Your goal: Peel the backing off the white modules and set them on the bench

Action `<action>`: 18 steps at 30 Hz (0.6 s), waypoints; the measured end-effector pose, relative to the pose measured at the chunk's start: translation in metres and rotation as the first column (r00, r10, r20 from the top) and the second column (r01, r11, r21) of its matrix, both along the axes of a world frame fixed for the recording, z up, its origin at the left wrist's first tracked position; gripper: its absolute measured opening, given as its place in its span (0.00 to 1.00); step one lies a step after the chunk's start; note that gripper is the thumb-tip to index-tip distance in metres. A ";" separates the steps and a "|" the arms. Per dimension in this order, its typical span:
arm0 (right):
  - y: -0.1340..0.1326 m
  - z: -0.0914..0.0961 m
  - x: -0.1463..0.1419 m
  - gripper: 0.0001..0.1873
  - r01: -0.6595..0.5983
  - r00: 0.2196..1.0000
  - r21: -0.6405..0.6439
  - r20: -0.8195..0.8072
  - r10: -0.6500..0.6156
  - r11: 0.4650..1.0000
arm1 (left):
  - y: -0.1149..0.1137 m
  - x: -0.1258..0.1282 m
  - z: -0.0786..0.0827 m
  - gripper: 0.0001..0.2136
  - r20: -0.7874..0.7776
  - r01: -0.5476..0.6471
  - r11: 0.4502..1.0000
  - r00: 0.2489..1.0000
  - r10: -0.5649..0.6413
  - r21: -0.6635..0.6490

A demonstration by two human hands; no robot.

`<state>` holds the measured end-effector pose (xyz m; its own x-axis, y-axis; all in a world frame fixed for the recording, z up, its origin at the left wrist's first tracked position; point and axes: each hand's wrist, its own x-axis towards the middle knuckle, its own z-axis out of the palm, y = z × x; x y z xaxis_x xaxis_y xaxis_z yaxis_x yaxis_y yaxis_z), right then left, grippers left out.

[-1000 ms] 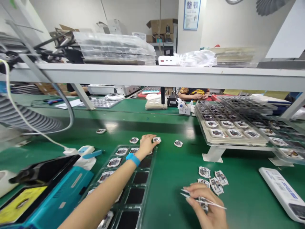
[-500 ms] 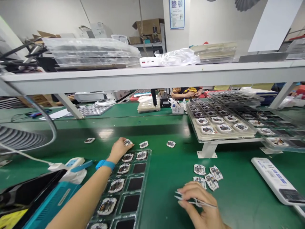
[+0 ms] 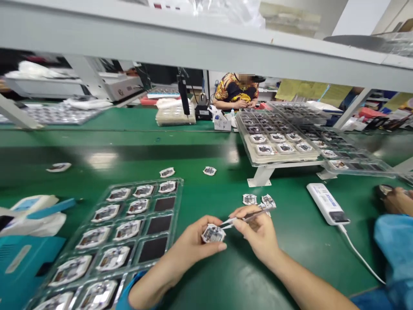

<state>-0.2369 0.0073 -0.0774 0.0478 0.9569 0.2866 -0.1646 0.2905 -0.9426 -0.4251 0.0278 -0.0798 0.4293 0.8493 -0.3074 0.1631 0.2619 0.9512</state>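
Observation:
My left hand [image 3: 193, 243] is closed on a small white circuit piece [image 3: 213, 234], held just above the green table [image 3: 226, 189]. My right hand [image 3: 258, 230] grips metal tweezers [image 3: 240, 219] whose tips touch that piece. A clear tray [image 3: 174, 202] with several of the same pieces in its pockets lies to the left of my hands. A few more pieces [image 3: 258, 200] sit on the table just beyond my right hand. Two single pieces [image 3: 167, 172] [image 3: 209, 171] lie farther back.
A raised rack holds trays of pieces [image 3: 277, 146] at the right. A white power strip [image 3: 327, 204] with its cord lies at the right. A teal device [image 3: 22, 254] sits at the left edge. A person [image 3: 237, 88] works across the table. Another person's hand [image 3: 395, 200] and blue sleeve show at far right.
My left hand has come back from the far end of the tray with a piece. Both hands have met in front of me, the tweezers now on the piece. The view has tilted down.

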 end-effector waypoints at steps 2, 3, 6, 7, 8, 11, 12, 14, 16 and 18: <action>0.001 -0.002 -0.001 0.05 -0.044 0.999 -0.028 0.014 0.044 0.999 | -0.009 0.005 -0.011 0.22 0.113 0.000 0.998 0.994 0.007 -0.060; 0.001 -0.003 -0.001 0.05 -0.058 0.998 -0.038 0.034 0.059 0.998 | -0.011 0.007 -0.014 0.23 0.142 0.002 0.997 0.990 0.009 -0.076; 0.001 -0.007 -0.002 0.05 -0.089 0.990 -0.056 0.106 0.095 0.994 | -0.016 0.007 -0.013 0.21 0.162 0.011 0.993 0.987 0.009 -0.120; 0.000 -0.008 -0.002 0.05 -0.095 0.987 -0.060 0.128 0.102 0.994 | -0.016 0.006 -0.010 0.21 0.161 0.008 0.991 0.987 0.014 -0.132; 0.000 -0.009 -0.002 0.05 -0.098 0.984 -0.063 0.146 0.106 0.993 | -0.016 0.006 -0.008 0.20 0.159 0.002 0.990 0.987 0.020 -0.141; 0.001 -0.011 -0.002 0.04 -0.090 0.980 -0.072 0.173 0.102 0.993 | -0.016 0.005 -0.005 0.20 0.155 -0.008 0.989 0.987 0.031 -0.149; 0.001 -0.011 -0.003 0.04 -0.088 0.980 -0.070 0.172 0.099 0.994 | -0.016 0.005 -0.006 0.20 0.153 -0.006 0.989 0.988 0.029 -0.148; 0.001 -0.012 -0.003 0.04 -0.090 0.981 -0.062 0.164 0.099 0.994 | -0.017 0.007 -0.009 0.20 0.149 -0.001 0.990 0.989 0.022 -0.139; 0.000 -0.012 -0.005 0.03 -0.096 0.982 -0.048 0.161 0.102 0.994 | -0.018 0.008 -0.012 0.19 0.139 -0.003 0.993 0.990 0.020 -0.120; -0.002 -0.011 -0.006 0.03 -0.105 0.979 -0.032 0.171 0.108 0.994 | -0.019 0.010 -0.014 0.19 0.122 -0.011 0.995 0.992 0.023 -0.096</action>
